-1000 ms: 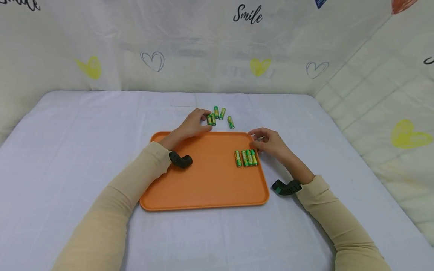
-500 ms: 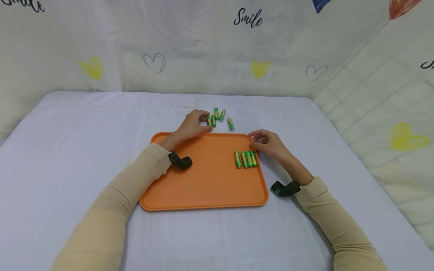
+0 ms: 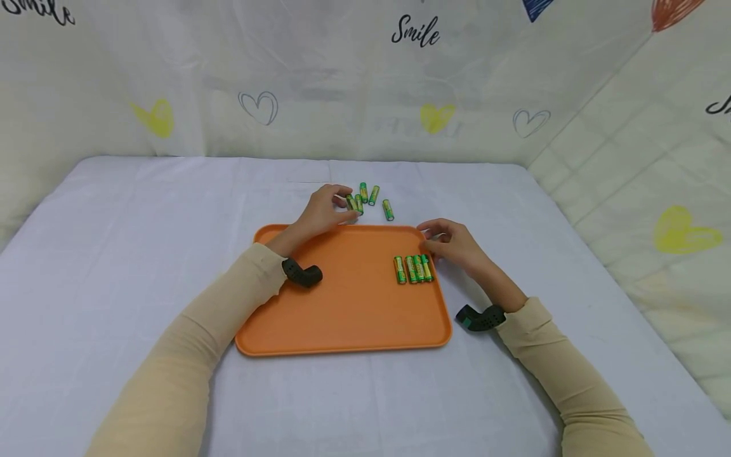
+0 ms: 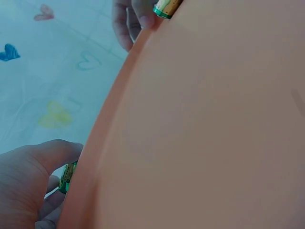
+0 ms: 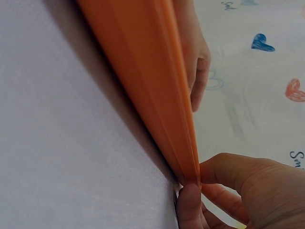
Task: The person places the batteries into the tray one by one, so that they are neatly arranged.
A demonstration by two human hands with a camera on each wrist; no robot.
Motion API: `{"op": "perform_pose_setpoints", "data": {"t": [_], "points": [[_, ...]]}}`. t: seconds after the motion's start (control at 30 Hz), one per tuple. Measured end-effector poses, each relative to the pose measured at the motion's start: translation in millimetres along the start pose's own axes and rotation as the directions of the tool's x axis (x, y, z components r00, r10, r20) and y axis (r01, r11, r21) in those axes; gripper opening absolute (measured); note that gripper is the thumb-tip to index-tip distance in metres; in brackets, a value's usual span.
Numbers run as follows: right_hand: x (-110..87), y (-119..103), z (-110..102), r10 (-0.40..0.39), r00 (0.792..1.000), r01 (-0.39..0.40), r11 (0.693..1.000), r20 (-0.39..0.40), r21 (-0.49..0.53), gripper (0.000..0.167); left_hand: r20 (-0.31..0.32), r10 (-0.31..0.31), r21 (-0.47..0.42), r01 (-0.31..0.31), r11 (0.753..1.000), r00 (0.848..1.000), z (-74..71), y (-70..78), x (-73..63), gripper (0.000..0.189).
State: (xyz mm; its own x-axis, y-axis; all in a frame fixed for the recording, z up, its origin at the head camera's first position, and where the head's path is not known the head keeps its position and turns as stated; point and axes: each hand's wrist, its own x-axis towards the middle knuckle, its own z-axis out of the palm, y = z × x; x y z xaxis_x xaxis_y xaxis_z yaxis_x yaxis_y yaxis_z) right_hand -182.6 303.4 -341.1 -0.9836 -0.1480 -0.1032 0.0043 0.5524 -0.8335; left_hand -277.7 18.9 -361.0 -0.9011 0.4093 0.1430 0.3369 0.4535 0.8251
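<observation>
My left hand [image 3: 324, 209] reaches over the back rim of an orange tray [image 3: 342, 311]. Its thumb and fingers pinch a green-and-gold battery [image 3: 351, 202] by the ends, just behind the tray; in the left wrist view this battery [image 4: 67, 177] shows below the thumb. A second battery [image 3: 359, 204] lies close beside it. My right hand [image 3: 451, 241] grips the tray's back right corner, thumb and fingers on either side of the rim in the right wrist view. Several batteries [image 3: 411, 270] stand in a row on the tray near that hand, one spaced slightly left.
Behind the tray, three more batteries lie loose on the white cloth: one battery [image 3: 363, 192], a tilted battery [image 3: 374, 195] and another battery [image 3: 388, 209] to the right. A white backdrop [image 3: 342, 76] with hearts and lettering rises behind the table.
The battery in my left hand has tilted slightly, its top end leaning left. My right hand stays on the tray corner. The head view has shifted a little.
</observation>
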Motion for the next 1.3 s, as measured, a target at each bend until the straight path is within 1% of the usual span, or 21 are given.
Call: {"op": "perform_pose_setpoints", "data": {"t": [0.17,0.4,0.5,0.67,0.9,1.1,1.3], "points": [[0.3,1.3,-0.3,-0.003,1.0,0.003,1.0,-0.001,-0.008,0.042,-0.006,0.017,-0.024,-0.017,1.0,1.0,1.1,1.2,-2.5,0.055],[0.2,1.7,-0.3,-0.009,1.0,0.009,1.0,-0.005,-0.011,0.04,-0.017,0.04,-0.008,-0.04,0.999,0.999,2.8,4.3,-5.3,0.057],[-0.2,0.1,-0.2,-0.005,1.0,0.005,1.0,-0.003,-0.006,0.04,-0.023,0.049,-0.018,-0.05,0.999,0.999,3.1,5.4,-6.3,0.056],[-0.5,-1.1,-0.9,-0.005,1.0,0.006,1.0,0.004,-0.004,0.041,-0.012,0.067,-0.037,-0.068,0.997,0.998,4.9,8.1,-9.5,0.056],[0.7,0.9,-1.6,0.001,1.0,-0.001,1.0,0.01,-0.002,0.041,0.017,0.124,-0.028,-0.123,0.992,0.992,9.4,12.9,-15.1,0.055],[1.9,2.6,-1.3,0.0,1.0,0.0,1.0,0.008,0.001,0.039,0.028,0.192,-0.018,-0.191,0.981,0.981,12.5,14.9,-19.3,0.052],[1.3,1.8,-1.1,-0.008,1.0,0.008,1.0,0.007,-0.004,0.041,0.044,0.228,-0.021,-0.228,0.973,0.973,15.2,17.5,-22.6,0.052]]}}
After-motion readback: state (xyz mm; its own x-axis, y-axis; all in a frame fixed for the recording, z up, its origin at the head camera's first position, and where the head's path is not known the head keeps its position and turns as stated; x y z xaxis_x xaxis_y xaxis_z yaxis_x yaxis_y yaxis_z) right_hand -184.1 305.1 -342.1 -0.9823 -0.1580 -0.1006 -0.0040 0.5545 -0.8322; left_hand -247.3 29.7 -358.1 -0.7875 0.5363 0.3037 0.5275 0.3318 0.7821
